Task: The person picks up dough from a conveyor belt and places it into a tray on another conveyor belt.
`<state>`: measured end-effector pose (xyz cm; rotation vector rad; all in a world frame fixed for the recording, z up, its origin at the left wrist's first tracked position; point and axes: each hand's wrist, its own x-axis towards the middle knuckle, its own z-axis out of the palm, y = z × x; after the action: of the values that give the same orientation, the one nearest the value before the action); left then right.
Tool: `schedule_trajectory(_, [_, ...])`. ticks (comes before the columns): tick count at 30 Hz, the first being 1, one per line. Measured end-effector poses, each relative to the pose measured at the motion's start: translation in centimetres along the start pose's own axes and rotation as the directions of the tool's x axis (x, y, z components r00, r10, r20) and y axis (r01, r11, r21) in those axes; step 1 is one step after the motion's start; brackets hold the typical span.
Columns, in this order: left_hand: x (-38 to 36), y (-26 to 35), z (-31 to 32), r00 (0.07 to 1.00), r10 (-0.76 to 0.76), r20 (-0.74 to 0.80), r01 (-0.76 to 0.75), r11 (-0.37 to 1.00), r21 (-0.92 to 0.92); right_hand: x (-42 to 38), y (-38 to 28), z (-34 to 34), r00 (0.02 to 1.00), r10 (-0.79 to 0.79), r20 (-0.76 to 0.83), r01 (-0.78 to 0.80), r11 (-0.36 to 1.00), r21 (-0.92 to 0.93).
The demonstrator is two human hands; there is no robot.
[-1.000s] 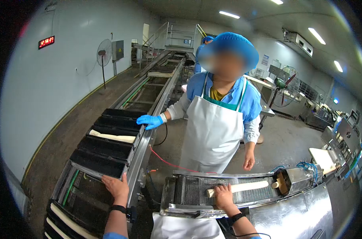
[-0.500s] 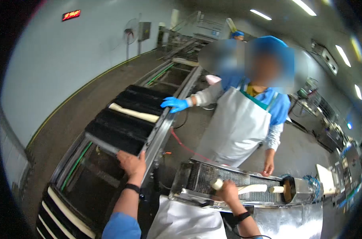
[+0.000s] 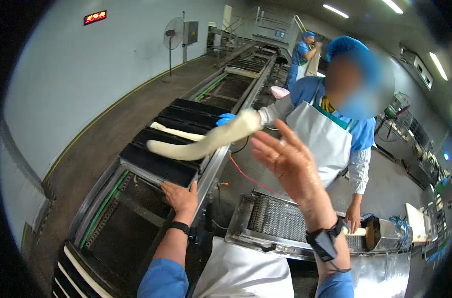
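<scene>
A long dough strip (image 3: 201,144) hangs in the air above a black grooved tray (image 3: 159,164), its near end close to my right fingertips. My right hand (image 3: 290,161) is open, fingers spread, raised over the gap between the tray line and the mesh conveyor. My left hand (image 3: 181,198) lies with fingers apart against the near edge of the tray. Another dough strip (image 3: 176,131) rests in one of the tray's grooves, partly hidden behind the airborne one.
A co-worker (image 3: 330,119) stands across, one blue-gloved hand (image 3: 226,119) by the tray, the other hand (image 3: 353,217) at a dough piece (image 3: 357,231) on the mesh conveyor (image 3: 275,216). Metal rails (image 3: 211,171) carry the trays. Filled grooves (image 3: 82,273) show at lower left.
My right hand has risen from the mesh conveyor and opened, and the dough strip it held is now above the tray. The co-worker's bare hand has moved onto the dough piece.
</scene>
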<state>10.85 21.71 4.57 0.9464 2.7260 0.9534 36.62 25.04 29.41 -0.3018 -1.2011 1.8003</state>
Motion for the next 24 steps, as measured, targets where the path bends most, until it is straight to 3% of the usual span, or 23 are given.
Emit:
schedule_trajectory(3, [0.2,0.0,0.3,1.0,0.02,0.011,-0.021,0.999,0.025,-2.3,0.8,-1.9,0.999,0.051,-0.006,-0.051,0.976,-0.213])
schedule_trajectory(5, [0.0,0.1,0.2,1.0,-0.026,0.004,0.025,0.999,0.029,-4.9,2.0,-5.3,0.981,0.124,-0.147,-0.172,0.911,-0.375])
schedule_trajectory(7, [0.0,0.0,0.8,0.997,-0.07,0.012,0.07,0.997,0.013,-8.1,4.6,-12.1,0.946,0.096,-0.31,-0.254,0.813,-0.524])
schedule_trajectory(10, [-0.7,0.9,0.2,0.997,-0.071,0.042,0.07,0.997,0.032,-15.4,7.8,-23.2,0.887,-0.068,-0.456,-0.347,0.552,-0.758])
schedule_trajectory(13, [-1.0,0.2,1.4,1.0,-0.011,0.015,0.01,0.998,0.069,-24.4,6.7,-28.8,0.804,-0.283,-0.523,-0.499,0.158,-0.852])
schedule_trajectory(14, [-1.2,0.4,1.2,1.0,-0.009,0.013,0.008,0.997,0.075,-27.3,6.5,-30.6,0.787,-0.373,-0.491,-0.529,0.0,-0.848])
schedule_trajectory(15, [-1.4,0.8,0.9,1.0,-0.003,0.01,0.003,0.997,0.081,-30.1,6.5,-32.2,0.754,-0.497,-0.429,-0.533,-0.082,-0.842])
schedule_trajectory(17, [-1.7,1.1,0.8,1.0,0.009,0.005,-0.01,0.997,0.074,-35.4,5.9,-35.6,0.691,-0.591,-0.416,-0.618,-0.186,-0.764])
schedule_trajectory(19, [-1.5,0.8,1.3,0.999,0.044,0.018,-0.045,0.993,0.113,-39.1,5.7,-37.6,0.562,-0.621,-0.546,-0.785,-0.192,-0.589])
schedule_trajectory(21, [-1.9,1.5,0.9,0.999,0.031,0.016,-0.032,0.996,0.083,-41.9,6.4,-40.1,0.51,-0.644,-0.57,-0.855,-0.308,-0.417])
schedule_trajectory(24, [-1.4,0.8,1.9,0.998,0.064,-0.026,-0.06,0.988,0.143,-41.4,5.7,-39.8,0.425,-0.622,-0.658,-0.905,-0.27,-0.328])
